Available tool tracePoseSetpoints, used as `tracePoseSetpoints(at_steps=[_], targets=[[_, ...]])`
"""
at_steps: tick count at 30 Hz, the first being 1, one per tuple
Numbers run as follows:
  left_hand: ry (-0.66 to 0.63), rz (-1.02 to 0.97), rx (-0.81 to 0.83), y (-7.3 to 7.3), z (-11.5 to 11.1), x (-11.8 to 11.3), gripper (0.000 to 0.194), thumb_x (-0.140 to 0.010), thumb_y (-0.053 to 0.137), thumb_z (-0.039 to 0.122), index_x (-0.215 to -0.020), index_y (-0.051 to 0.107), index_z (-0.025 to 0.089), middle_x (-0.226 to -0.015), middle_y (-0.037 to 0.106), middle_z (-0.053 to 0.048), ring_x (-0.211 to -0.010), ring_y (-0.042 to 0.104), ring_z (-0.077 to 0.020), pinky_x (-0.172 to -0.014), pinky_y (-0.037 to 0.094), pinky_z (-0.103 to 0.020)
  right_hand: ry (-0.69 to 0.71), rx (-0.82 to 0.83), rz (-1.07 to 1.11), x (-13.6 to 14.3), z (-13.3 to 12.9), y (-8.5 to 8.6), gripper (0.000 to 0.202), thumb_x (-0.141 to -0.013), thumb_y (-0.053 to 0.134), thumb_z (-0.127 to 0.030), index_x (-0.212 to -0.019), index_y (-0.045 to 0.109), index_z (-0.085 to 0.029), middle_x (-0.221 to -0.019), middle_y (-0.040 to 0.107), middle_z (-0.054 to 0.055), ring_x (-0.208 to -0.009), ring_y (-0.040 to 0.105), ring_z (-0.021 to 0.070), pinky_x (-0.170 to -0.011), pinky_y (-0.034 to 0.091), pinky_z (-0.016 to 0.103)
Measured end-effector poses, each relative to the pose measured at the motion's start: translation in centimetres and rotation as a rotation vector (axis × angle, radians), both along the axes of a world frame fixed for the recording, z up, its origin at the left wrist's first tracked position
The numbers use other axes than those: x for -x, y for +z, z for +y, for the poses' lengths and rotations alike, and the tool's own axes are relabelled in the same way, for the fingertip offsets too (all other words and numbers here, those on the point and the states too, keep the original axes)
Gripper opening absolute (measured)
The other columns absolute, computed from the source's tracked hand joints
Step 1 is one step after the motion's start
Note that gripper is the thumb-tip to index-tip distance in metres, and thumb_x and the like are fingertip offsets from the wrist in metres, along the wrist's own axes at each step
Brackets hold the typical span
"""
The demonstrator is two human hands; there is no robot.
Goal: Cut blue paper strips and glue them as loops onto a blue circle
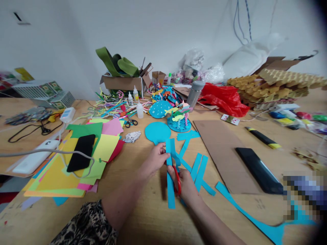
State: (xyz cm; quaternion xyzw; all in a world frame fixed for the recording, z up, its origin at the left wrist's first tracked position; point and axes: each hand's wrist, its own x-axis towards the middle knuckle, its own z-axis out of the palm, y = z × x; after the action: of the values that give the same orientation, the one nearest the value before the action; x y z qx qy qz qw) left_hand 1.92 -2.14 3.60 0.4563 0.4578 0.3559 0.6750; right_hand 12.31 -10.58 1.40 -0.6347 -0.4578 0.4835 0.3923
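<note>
My left hand (156,159) pinches a long blue paper strip (170,190) near its upper part, thumb on its face. My right hand (187,185) is closed around red-handled scissors (177,180), which lie against the strip; their blades are mostly hidden behind the paper. A second, narrower blue piece curls up beside the strip at the blades. Just beyond my hands lies a blue paper disc (157,132). More cut blue strips (201,170) are scattered to the right of my right hand. Behind them stands a blue round base with colourful paper figures (178,120).
Coloured paper sheets (58,173) with a black phone (81,153) on top lie at left. At right are a cardboard sheet (217,149), a black device (259,170) and a utility knife (263,137). Glue bottles (140,110), black scissors (131,122) and a grey flask (196,95) stand or lie farther back.
</note>
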Motion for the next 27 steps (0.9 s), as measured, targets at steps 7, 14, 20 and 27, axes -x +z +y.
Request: tracePoseSetpoints(at_steps=[7, 14, 20, 27], targets=[[0.021, 0.066, -0.018, 0.26, 0.28, 0.11, 0.034, -0.076, 0.054, 0.001, -0.107, 0.053, 0.015, -0.070, 0.052, 0.005, -0.059, 0.055, -0.0096, -0.053, 0.043, -0.019, 0.022, 0.051, 0.021, 0.20, -0.11, -0.04, 0.058, -0.072, 0.052, -0.076, -0.054, 0.036, -0.024, -0.040, 0.038, -0.004, -0.036, 0.032, 0.0084, -0.033, 0.020, 0.024], [-0.006, 0.073, -0.021, 0.45, -0.04, -0.06, 0.031, -0.075, 0.053, 0.000, -0.101, 0.056, 0.017, -0.068, 0.053, 0.005, -0.059, 0.054, -0.0093, -0.056, 0.044, -0.019, 0.019, 0.023, -0.008, -0.02, -0.20, -0.29, 0.055, -0.075, 0.054, -0.072, -0.055, 0.036, -0.024, -0.040, 0.038, -0.004, -0.036, 0.034, 0.0087, -0.032, 0.022, 0.023], [-0.011, 0.063, -0.019, 0.38, -0.04, -0.06, 0.032, -0.076, 0.052, 0.001, -0.104, 0.054, 0.016, -0.069, 0.053, 0.005, -0.060, 0.054, -0.0097, -0.056, 0.045, -0.020, 0.007, 0.021, -0.024, 0.05, -0.20, -0.23, 0.056, -0.075, 0.054, -0.072, -0.054, 0.034, -0.025, -0.040, 0.037, -0.004, -0.037, 0.035, 0.0096, -0.032, 0.022, 0.024], [-0.014, 0.053, -0.020, 0.26, -0.07, -0.04, 0.035, -0.075, 0.052, 0.001, -0.107, 0.051, 0.016, -0.071, 0.054, 0.005, -0.060, 0.055, -0.0099, -0.056, 0.045, -0.020, -0.001, 0.016, -0.017, 0.10, -0.18, 0.10, 0.056, -0.074, 0.056, -0.071, -0.053, 0.034, -0.024, -0.041, 0.035, -0.005, -0.037, 0.033, 0.0089, -0.032, 0.021, 0.023]])
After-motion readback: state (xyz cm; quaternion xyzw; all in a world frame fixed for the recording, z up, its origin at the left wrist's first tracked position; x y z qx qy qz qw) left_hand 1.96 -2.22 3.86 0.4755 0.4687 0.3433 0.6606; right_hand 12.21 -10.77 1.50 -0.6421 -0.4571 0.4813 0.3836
